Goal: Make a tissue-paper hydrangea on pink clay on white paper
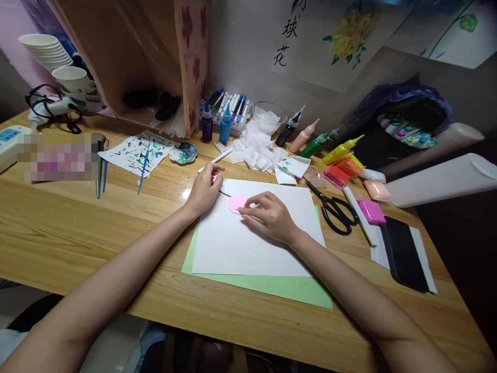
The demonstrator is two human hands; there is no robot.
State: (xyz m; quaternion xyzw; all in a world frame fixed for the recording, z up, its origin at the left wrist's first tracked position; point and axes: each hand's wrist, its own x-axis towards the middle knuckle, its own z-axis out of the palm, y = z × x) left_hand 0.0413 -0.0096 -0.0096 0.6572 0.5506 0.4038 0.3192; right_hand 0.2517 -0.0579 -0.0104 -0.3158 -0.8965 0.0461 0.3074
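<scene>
A flat pink clay disc lies on the white paper sheet, with a short black line running from its left side. My left hand rests at the sheet's upper left edge, fingers curled around a lump of pink clay that shows only in part. Over the disc's right edge, my right hand has its thumb and fingertips drawn together, touching the pink surface. Whether a small piece sits between those fingertips is too small to make out. Under the white sheet lies green paper.
Black scissors and a packet of magenta clay lie to the right, near a black phone-like slab. Torn white tissue and paint bottles stand behind. A paintbrush is on stained paper at left.
</scene>
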